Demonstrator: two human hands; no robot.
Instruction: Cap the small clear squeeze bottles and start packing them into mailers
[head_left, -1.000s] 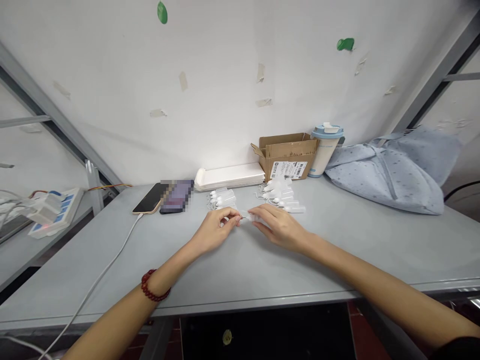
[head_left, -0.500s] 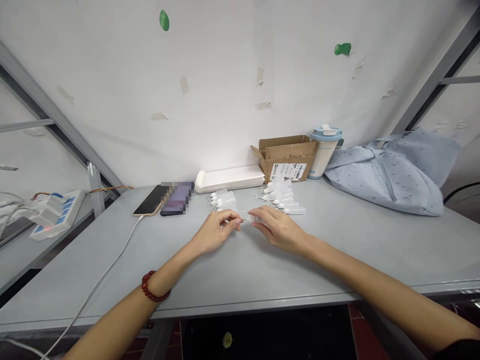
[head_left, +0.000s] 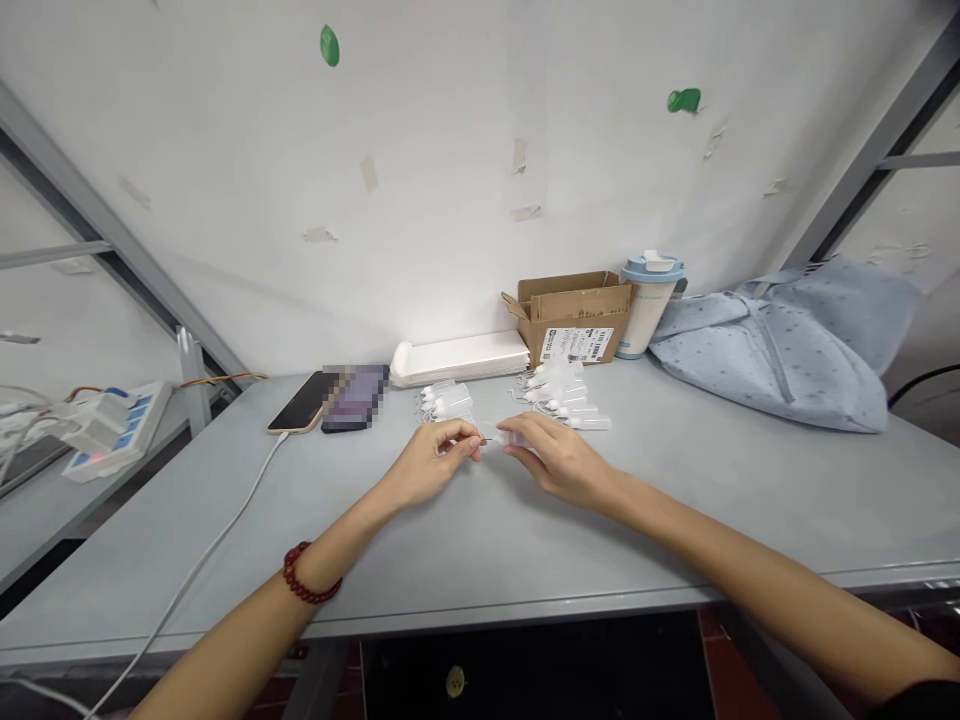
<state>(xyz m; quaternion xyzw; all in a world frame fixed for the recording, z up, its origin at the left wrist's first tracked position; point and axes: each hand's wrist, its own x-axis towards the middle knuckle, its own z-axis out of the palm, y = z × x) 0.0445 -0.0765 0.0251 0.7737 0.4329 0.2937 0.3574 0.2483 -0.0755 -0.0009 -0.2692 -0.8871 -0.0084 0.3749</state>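
Above the middle of the grey table, my left hand (head_left: 436, 462) is closed in a pinch on a thin dark pin, whose tip points right. Facing it, my right hand (head_left: 559, 457) has its fingers wrapped round a small translucent white tube (head_left: 504, 437), mostly hidden by the fingers. The pin's tip reaches to the tube's near end; whether it goes in I cannot tell. Just behind my hands lie two groups of similar tubes with thin white cords: a left group (head_left: 448, 401) and a larger right group (head_left: 561, 388).
Along the wall stand a stack of white flat pieces (head_left: 461, 355), an open cardboard box (head_left: 574, 320) and a blue-lidded cup (head_left: 646, 308). A pale blue cloth bag (head_left: 772, 355) lies at right. Two phones (head_left: 304, 402) lie at left, one with a white cable (head_left: 225, 530); a power strip (head_left: 120, 430) sits beyond.
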